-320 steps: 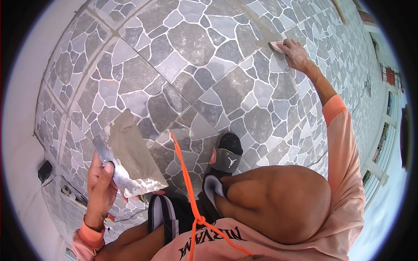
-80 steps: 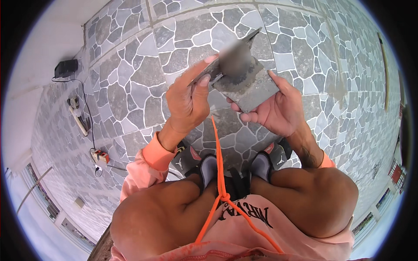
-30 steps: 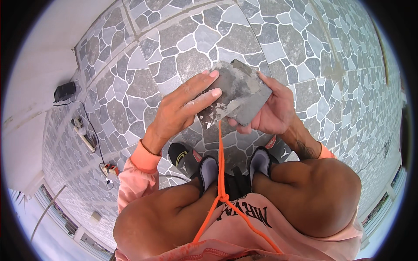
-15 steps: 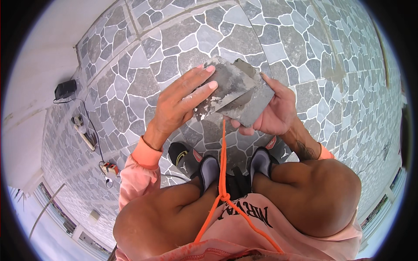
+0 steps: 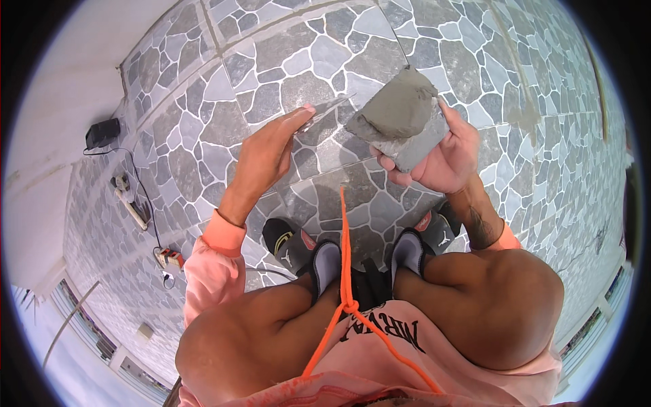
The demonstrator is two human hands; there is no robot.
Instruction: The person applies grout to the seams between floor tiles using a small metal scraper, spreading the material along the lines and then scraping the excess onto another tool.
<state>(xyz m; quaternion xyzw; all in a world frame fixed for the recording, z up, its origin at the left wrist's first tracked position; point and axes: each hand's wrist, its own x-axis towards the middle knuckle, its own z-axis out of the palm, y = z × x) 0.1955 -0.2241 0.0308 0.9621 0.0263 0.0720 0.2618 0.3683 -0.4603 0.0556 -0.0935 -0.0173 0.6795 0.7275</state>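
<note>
In the head view, a flat grey board (image 5: 413,132) heaped with wet grey mortar (image 5: 397,105) is cupped from below in the right hand (image 5: 447,156), fingers curled round its edges, above the stone-patterned tiled floor (image 5: 203,129). A thin metal blade (image 5: 325,108) is pinched between thumb and fingers of the left hand (image 5: 268,152), its tip just beside the board. The step in hand seems to be loading mortar onto the blade; the next move would call for sliding the blade under the heap while the board is kept level.
</note>
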